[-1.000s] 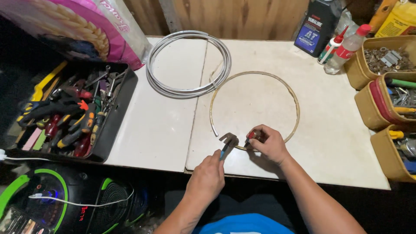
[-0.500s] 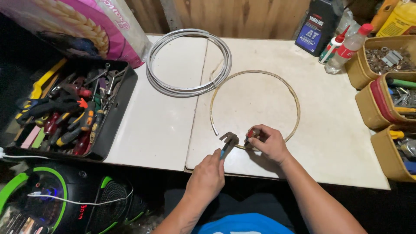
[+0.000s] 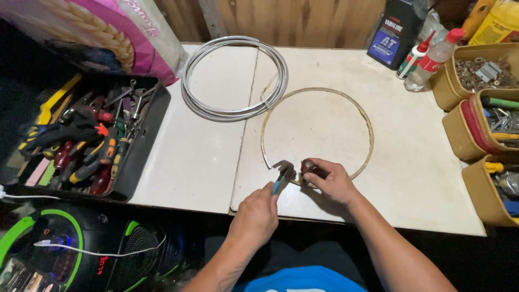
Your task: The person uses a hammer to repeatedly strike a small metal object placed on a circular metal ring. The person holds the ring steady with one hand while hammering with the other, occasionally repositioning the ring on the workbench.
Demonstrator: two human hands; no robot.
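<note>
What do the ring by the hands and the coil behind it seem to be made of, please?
Ring: probably thin metal strip, dull brass colour, holding a stiff round shape. Coil: likely plastic-coated wire or cable, smooth grey-white, wound in several loose loops.

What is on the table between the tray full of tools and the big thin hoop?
In the head view, only bare white tabletop lies between the black tool tray and the thin brass-coloured wire hoop. The grey coiled cable sits further back.

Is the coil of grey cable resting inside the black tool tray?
No, the grey cable coil lies on the white table, right of the black tool tray.
</note>
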